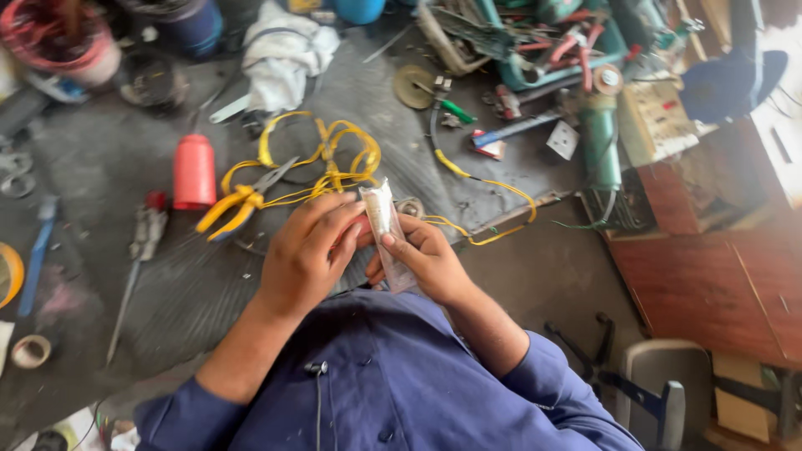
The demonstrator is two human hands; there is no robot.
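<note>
Soft daylight is filling the scene, coming in strongest from the upper right, where the pale surface at the frame's corner is washing out to near white. The dark workbench is staying evenly lit, with only faint, diffuse shadows lying under the tools. The clear plastic packet is catching a bright glare along its upper end. The wide lens is bending lines and stretching shapes toward the edges. Focus is holding fairly well at the centre, while the corners are softening slightly.
</note>
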